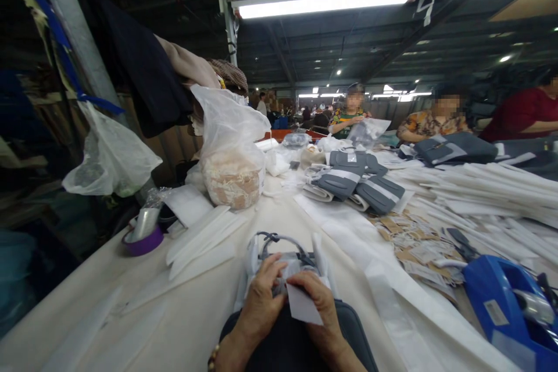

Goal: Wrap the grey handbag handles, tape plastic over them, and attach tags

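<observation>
A dark grey bag (292, 340) lies at the table's near edge, its looped handle pointing away and clear and white wrapping around its top. My left hand (263, 296) rests on that wrapping, fingers bent; whether it grips the film is hard to make out. Beside it, my right hand (320, 302) pinches a small white card (304, 304) over the bag's upper part. The hands are close together, and part of the wrapping is hidden under them.
Left are a purple tape roll (143, 242), white strips (203, 238) and a plastic-covered bundle (235, 177). Right are a blue tape dispenser (501, 302), brown tags (414, 244) and stacked grey pieces (357, 180). People stand across the table.
</observation>
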Available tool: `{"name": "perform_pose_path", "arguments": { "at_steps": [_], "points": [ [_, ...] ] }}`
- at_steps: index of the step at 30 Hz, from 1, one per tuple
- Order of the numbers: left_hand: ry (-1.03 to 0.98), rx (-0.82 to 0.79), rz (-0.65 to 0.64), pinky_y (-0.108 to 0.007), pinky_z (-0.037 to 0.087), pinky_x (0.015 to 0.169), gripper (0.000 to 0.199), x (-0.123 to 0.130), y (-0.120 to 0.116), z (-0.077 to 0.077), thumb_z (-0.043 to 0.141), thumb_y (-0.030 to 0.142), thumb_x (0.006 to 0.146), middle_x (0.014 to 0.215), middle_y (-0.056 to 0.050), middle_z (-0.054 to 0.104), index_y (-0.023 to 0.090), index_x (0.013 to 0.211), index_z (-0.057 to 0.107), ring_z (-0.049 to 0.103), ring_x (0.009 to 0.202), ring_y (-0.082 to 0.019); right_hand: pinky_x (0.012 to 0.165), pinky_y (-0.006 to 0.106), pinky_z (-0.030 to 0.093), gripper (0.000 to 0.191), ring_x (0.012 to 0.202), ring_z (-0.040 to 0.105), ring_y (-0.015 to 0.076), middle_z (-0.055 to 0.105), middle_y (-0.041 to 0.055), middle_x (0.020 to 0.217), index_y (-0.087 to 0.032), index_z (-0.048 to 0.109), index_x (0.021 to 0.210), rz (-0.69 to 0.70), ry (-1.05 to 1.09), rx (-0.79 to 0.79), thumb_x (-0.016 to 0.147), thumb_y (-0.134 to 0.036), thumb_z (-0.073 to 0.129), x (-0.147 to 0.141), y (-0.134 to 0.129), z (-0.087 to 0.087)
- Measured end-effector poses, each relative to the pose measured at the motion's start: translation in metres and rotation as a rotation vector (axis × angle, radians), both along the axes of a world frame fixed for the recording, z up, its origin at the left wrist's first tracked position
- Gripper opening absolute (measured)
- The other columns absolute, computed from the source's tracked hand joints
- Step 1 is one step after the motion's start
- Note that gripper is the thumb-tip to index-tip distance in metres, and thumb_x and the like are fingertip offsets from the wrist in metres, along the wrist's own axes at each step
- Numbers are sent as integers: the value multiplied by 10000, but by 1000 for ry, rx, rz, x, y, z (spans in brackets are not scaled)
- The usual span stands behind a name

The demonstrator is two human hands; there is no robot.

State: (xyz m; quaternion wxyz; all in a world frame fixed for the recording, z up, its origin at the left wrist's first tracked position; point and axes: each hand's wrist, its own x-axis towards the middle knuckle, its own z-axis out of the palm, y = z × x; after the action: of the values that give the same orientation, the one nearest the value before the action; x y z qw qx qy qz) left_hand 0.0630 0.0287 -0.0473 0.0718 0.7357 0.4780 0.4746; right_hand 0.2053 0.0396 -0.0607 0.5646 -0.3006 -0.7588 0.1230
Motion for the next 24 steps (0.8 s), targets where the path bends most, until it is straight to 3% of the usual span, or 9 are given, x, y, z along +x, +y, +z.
{"name": "perform_pose_path", "arguments": {
  "at_steps": [3,7,14,19,24],
  "points": [
    [238,216,-3,-357,559,784,352,2,-6,-1,458,-24,712,986,-81,673,162,962,621,622,907,-197,647,284,473,138,714,595,166,658,34,767,-183,624,864,33,-73,47,848,-133,497,1,-4,4],
    [289,270,8,-364,547,750,157,4,-11,-6,484,59,831,855,-74,672,142,851,615,592,835,-202,640,345,411,183,695,545,197,658,55,757,-168,635,874,68,-208,122,883,-199,455,2,-17,6],
    [463,436,15,-386,514,686,323,4,-20,-9,316,90,910,806,-105,652,121,776,609,553,804,-234,613,296,409,296,683,463,184,628,95,757,-94,619,939,-1,-354,170,939,-78,323,10,-55,0],
    [592,488,-45,-365,511,669,356,3,-28,-1,287,87,912,798,-120,645,93,778,617,566,796,-234,584,280,386,316,624,410,170,566,69,655,-108,601,781,6,-416,218,935,-58,329,12,-62,-5],
    [712,468,-163,-372,497,851,312,-7,-49,1,315,88,917,971,-124,662,65,929,626,583,949,-224,574,292,354,452,600,357,173,495,60,588,-148,536,612,13,-465,273,952,-71,249,14,-62,-10]
  ]
}}
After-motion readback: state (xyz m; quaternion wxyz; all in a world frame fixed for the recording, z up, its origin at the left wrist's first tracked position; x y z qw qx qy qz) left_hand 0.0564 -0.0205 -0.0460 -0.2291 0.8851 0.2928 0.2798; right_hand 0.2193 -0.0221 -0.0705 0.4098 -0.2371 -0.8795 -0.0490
